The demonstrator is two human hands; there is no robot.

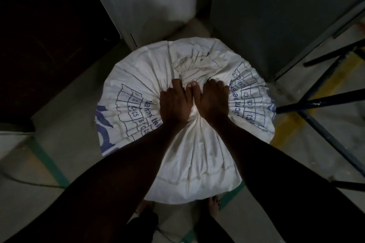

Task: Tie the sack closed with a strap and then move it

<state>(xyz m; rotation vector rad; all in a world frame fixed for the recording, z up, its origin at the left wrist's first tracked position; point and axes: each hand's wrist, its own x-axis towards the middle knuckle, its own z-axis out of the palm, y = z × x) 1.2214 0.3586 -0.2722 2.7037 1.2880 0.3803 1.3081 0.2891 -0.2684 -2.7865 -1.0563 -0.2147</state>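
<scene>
Both bare forearms reach forward and down, converging toward the middle. The left hand [174,104] and the right hand [214,100] sit side by side, backs up, fingers curled closed around the gathered neck of the sack [193,156], thumbs nearly touching.

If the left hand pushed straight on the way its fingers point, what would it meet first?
The left hand already grips the sack at its gathered neck. Straight ahead lies the crumpled bunch of sack mouth, then probably the grey cabinet; depth is unclear.
</scene>
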